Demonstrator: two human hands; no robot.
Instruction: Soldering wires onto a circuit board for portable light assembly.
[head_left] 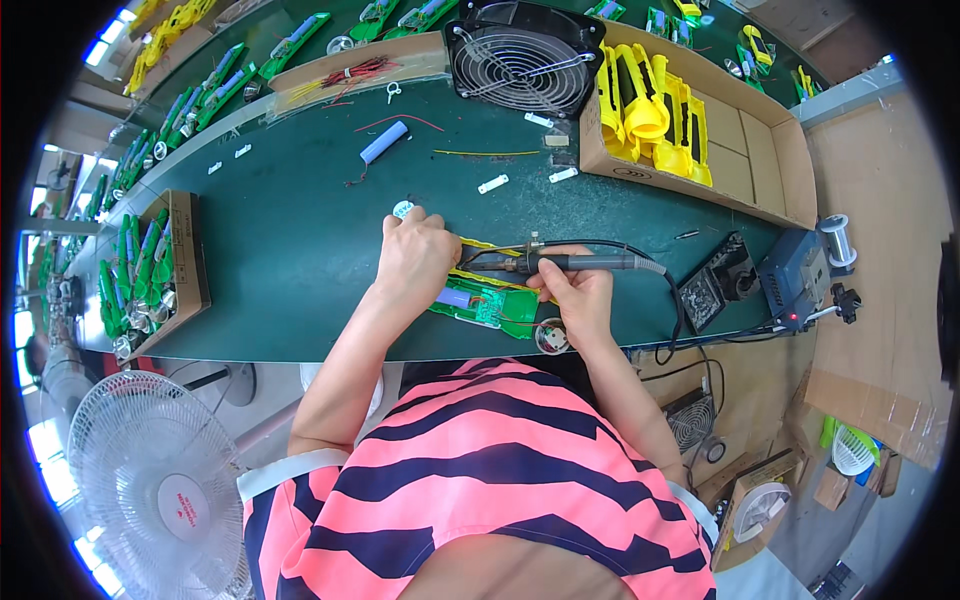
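A soldering iron [595,262] lies in my right hand [582,298], its tip pointing left toward my left hand [416,258]. The fingers of that left hand are closed over the left end of a yellow and black casing half [483,246]; what they pinch is hidden. Just below, at the table's near edge, sits a green casing half [517,324] holding a blue cell [453,297] and a green circuit board [488,308]. Wires run from it to a round lamp reflector [551,338] under my right wrist. A round white sticker [403,209] shows above my left hand.
A loose blue cell [384,143], white plastic strips [493,184] and wires lie farther back. Beyond are a black fan [524,62] and a carton [765,185] of yellow casings. A soldering station [795,280] stands right, a carton [190,250] of green assemblies left.
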